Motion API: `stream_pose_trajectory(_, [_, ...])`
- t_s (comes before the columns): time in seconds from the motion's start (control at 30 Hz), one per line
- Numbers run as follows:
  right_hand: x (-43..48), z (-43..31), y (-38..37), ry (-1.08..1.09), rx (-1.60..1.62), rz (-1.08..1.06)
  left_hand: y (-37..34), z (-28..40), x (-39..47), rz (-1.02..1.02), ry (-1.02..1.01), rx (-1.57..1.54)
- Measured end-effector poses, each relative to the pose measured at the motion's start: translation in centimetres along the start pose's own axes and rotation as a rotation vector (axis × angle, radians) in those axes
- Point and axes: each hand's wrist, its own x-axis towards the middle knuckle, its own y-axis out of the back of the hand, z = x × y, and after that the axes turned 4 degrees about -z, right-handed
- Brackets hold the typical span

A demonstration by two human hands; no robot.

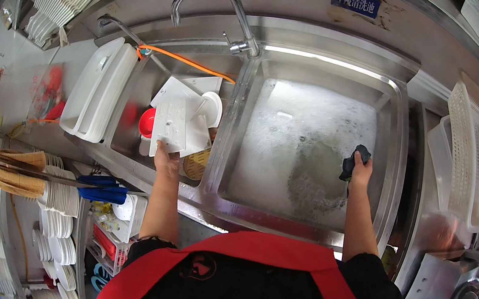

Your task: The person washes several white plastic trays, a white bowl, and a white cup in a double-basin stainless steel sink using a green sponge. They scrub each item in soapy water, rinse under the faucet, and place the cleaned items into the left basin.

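My left hand (167, 158) grips the near edge of a white rectangular plate (170, 124) over the left sink basin (125, 136). Beneath and around that plate lie other white dishes (211, 108), a red bowl (147, 122) and a yellow perforated piece (195, 164), partly covered. My right hand (361, 169) is closed around a dark bunched cloth (349, 163) above the right side of the right sink basin (233, 190). White suds (277, 141) cover much of the water there, with a murky patch in the middle. A small white object (284, 115) shows among the suds.
A chrome faucet (237, 0) arches over the divider, and an orange hose (187, 60) crosses the left basin. Nested white trays (97, 93) stand at left. White perforated baskets (473, 155) are at right. Stacked plates (60, 198) fill the lower-left shelves, beside hanging brown (18, 171) and blue cloths (103, 188).
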Motion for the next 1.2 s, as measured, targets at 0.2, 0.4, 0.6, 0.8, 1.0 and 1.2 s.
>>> stream_pose_trajectory(0.2, [-0.3, -0.2, 0.5, -0.057, 0.018, -0.022, 4.8, -2.2, 8.8, 0.158, 0.196, 0.047])
stream_pose_trajectory(0.4, [1.9, -0.4, -0.1, -0.077, -0.031, -0.083, 2.7, -3.5, 9.9, 0.192, 0.342, -0.207])
stream_pose_trajectory(0.6, [6.8, -2.4, -4.1, -0.124, -0.765, -0.073, -5.7, -5.8, 1.1, -0.134, 0.023, 0.144])
stream_pose_trajectory(0.8, [9.2, 0.3, -8.9, 0.193, -1.46, -0.348, -12.6, -8.2, -7.2, -0.466, -0.004, 0.506])
stream_pose_trajectory(1.0, [8.6, 4.7, -10.6, 0.05, -1.888, -0.76, -12.0, -10.5, -8.7, -0.512, 0.127, 0.65])
stream_pose_trajectory(1.2, [8.7, 6.7, -9.9, 0.15, -1.941, -0.807, -10.9, -11.8, -9.1, -0.536, 0.213, 0.698])
